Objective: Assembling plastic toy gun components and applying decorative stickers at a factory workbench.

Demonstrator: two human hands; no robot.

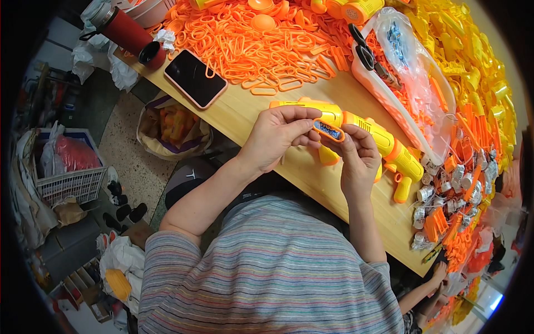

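Observation:
Between my two hands is a small orange oval frame (pixel 340 138) with a shiny blue piece (pixel 327 129) inside its opening. My left hand (pixel 276 136) pinches at the frame's left end, thumb and forefinger together. The right end is gripped by the thumb and fingers of my right hand (pixel 359 158). Just beyond and partly behind my hands lies a yellow and orange toy gun (pixel 370 133) on the wooden table; my fingers cover some of it. Another yellow toy part with an orange tip (pixel 403 189) rests to its right.
Orange oval frames (pixel 267 55) are heaped at the back. A phone (pixel 196 79) and a red flask (pixel 125 30) stand left. An orange tray (pixel 384 100) holds bags and scissors (pixel 364 53). Yellow parts (pixel 461 50) pile up right. A co-worker's hand (pixel 439 273) shows lower right.

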